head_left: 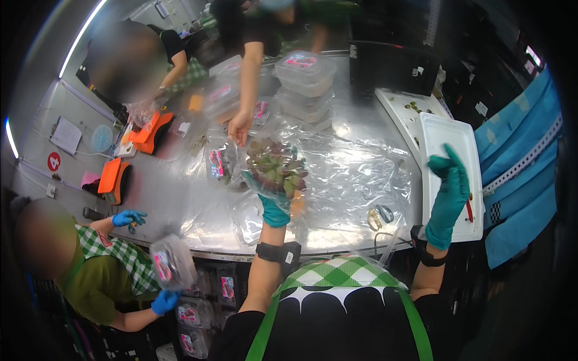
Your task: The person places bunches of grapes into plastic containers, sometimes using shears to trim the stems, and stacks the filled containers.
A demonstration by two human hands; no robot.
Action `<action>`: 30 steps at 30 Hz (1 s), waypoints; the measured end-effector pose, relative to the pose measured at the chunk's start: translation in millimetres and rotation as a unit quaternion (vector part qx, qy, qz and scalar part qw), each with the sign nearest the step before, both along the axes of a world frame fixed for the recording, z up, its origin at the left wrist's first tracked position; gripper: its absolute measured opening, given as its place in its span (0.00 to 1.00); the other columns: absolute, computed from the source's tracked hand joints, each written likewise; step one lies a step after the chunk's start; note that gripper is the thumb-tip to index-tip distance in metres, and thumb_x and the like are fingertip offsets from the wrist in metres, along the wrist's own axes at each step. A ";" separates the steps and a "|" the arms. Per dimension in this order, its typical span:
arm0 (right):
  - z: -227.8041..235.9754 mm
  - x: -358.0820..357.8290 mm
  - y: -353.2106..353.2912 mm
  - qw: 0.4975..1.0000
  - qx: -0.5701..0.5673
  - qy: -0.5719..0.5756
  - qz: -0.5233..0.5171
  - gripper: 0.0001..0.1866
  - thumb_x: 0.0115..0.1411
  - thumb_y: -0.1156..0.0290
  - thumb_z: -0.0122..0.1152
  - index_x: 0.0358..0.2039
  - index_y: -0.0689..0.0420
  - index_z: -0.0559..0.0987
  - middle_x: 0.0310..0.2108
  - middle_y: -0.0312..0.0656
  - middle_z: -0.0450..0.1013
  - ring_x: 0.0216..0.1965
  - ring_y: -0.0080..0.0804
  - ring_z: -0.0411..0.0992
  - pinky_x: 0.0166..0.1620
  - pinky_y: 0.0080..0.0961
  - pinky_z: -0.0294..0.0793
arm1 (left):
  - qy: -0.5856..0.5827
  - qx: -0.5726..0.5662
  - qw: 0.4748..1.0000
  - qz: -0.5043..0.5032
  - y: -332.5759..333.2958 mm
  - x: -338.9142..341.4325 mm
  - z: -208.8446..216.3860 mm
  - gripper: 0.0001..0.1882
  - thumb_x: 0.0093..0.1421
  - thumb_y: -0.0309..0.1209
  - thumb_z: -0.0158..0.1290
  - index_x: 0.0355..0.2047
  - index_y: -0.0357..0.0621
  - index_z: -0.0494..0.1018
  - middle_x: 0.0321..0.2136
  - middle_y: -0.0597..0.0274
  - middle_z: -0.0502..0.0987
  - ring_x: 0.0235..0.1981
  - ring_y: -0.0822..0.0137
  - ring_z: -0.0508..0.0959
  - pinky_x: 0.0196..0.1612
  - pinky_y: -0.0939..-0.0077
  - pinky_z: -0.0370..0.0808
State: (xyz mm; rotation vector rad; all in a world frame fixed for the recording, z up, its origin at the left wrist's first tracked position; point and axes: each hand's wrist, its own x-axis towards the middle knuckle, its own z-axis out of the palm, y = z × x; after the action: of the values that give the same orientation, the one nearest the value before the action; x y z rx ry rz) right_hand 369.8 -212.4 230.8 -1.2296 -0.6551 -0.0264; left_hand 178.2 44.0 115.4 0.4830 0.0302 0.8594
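My left hand, in a teal glove, is closed round a bunch of green and reddish succulents over the middle of the metal table. Clear plastic lies about the plants; I cannot tell whether it wraps them. My right hand, gloved in the same colour, hovers over a white tray with its fingers apart and nothing in them. Close by that hand, a small red tool lies in the tray. A clear labelled box with dark contents sits left of the succulents.
Clear plastic film covers much of the metal table. Lidded clear boxes stand stacked at the back. Across the table a co-worker's bare hand reaches in. At left, another person in blue gloves holds a clear box.
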 end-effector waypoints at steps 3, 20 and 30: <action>-19.0 1.6 30.3 0.995 0.005 0.080 -0.065 0.19 0.57 0.74 0.45 0.51 0.60 0.66 0.38 0.43 0.71 0.39 0.25 0.69 0.45 0.23 0.67 | 0.144 0.108 0.978 0.107 12.5 -13.6 -17.1 0.33 0.56 0.57 0.34 0.51 0.45 0.60 0.39 0.55 0.70 0.34 0.61 0.73 0.30 0.72 0.71; -31.4 -76.3 141.9 0.724 -0.102 -0.500 0.464 0.29 0.37 0.69 0.64 0.45 0.52 0.71 0.47 0.44 0.67 0.45 0.44 0.65 0.52 0.43 0.57 | 0.029 -0.006 0.992 -0.124 -36.1 -18.2 0.5 0.42 0.51 0.67 0.30 0.57 0.48 0.51 0.50 0.53 0.61 0.48 0.55 0.66 0.45 0.60 0.68; -32.3 -71.6 101.4 0.890 -0.029 0.055 0.451 0.24 0.58 0.56 0.47 0.42 0.67 0.69 0.27 0.44 0.72 0.22 0.28 0.72 0.28 0.21 0.71 | -0.013 -0.043 0.999 0.015 -16.2 5.4 -29.1 0.40 0.54 0.64 0.31 0.59 0.51 0.49 0.54 0.57 0.59 0.51 0.58 0.64 0.53 0.60 0.64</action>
State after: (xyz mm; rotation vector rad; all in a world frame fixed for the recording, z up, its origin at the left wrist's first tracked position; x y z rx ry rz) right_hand 298.3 -111.0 198.5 -0.8739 -1.0788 0.8390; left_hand 183.6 27.7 86.3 0.3922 0.0512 0.8906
